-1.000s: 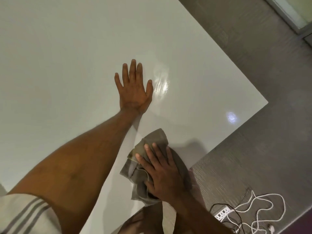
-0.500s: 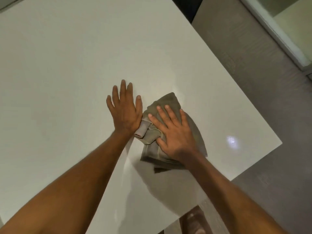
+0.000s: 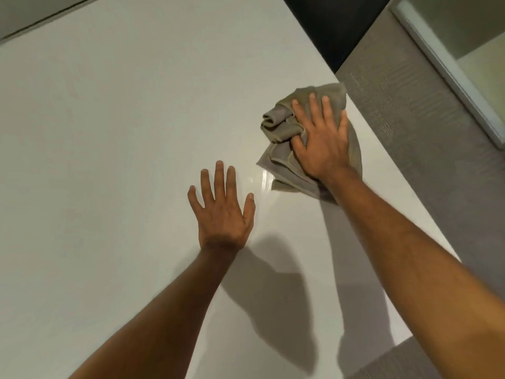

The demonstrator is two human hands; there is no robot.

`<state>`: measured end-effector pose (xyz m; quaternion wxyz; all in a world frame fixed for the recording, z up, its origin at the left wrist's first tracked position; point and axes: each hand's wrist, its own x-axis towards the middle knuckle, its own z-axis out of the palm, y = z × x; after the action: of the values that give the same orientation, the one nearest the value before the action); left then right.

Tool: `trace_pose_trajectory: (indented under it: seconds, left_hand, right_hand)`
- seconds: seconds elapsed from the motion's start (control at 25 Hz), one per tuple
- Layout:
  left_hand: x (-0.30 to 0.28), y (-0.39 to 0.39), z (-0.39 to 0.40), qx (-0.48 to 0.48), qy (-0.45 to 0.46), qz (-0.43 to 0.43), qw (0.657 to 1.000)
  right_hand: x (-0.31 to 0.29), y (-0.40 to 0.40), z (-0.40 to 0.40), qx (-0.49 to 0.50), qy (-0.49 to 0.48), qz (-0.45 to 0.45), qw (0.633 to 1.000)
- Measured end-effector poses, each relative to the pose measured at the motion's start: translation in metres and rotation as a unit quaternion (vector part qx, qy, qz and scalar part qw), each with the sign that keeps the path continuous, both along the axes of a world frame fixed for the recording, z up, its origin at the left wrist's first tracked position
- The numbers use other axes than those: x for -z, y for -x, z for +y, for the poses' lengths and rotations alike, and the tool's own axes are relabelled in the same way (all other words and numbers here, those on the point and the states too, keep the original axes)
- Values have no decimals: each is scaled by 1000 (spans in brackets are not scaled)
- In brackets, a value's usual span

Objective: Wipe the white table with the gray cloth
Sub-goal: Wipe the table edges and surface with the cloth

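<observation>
1. Your right hand [image 3: 322, 143] sits right of centre in the frame, palm down on the gray cloth [image 3: 284, 127], fingers spread and pressing it flat against the white desk [image 3: 109, 132].
2. The cloth is bunched and folded, with a rolled lump sticking out to the left of your fingers and flat layers showing below your thumb. Its upper right corner lies at the desk's right edge; whether it hangs over that edge you cannot quite tell from this angle.
3. Your thumb tucks into a fold of the cloth, so the hand looks to be partly gripping it as well as pressing on it.
4. Your left hand [image 3: 222, 212] is near the centre of the frame, open wide with fingers splayed, palm flat on the bare desk and holding nothing. It lies below and to the left of the cloth, near it but not touching.
5. A bright streaked reflection [image 3: 266, 181] shows on the desk between your left hand and the cloth's lower edge.
6. Gray textured floor [image 3: 410, 119] fills the right side of the frame beyond the desk edge.
</observation>
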<state>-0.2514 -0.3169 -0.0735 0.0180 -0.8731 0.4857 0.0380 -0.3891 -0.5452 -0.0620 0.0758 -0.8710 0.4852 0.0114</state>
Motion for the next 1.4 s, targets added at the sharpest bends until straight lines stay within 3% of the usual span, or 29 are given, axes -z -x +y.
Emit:
trace_pose_trajectory:
  seconds: [0.16,0.32,0.6,0.88,1.08,1.16,1.2,1.32,1.4]
  left_hand:
    - [-1,0,-1,3,-7,-3,1000]
    - [3,-2,0,-2,-1,0,1000]
    - [3,-1,1,3,37,22,999]
    - [-4,7,4,10,66,23,997]
    - [-20,27,20,117,123,47,984]
    - [-23,57,20,203,118,61,970]
    - [-23,77,15,243,117,65,961]
    - [-21,141,-3,314,125,102,936]
    - [-18,179,-20,324,112,132,930]
  right_hand:
    - [-5,-9,-49,33,-10,-4,999]
    - [-1,34,-17,127,1,-13,992]
    - [-9,167,146,295,-30,-13,955]
    - [-24,153,335,332,-80,21,940]
    - [-21,121,443,380,-108,-39,918]
    - [-19,104,463,448,-125,-110,878]
    - [-18,97,467,495,-134,-167,842]
    - [-21,92,462,630,-131,-387,661]
    - [-14,98,460,662,-102,-438,599]
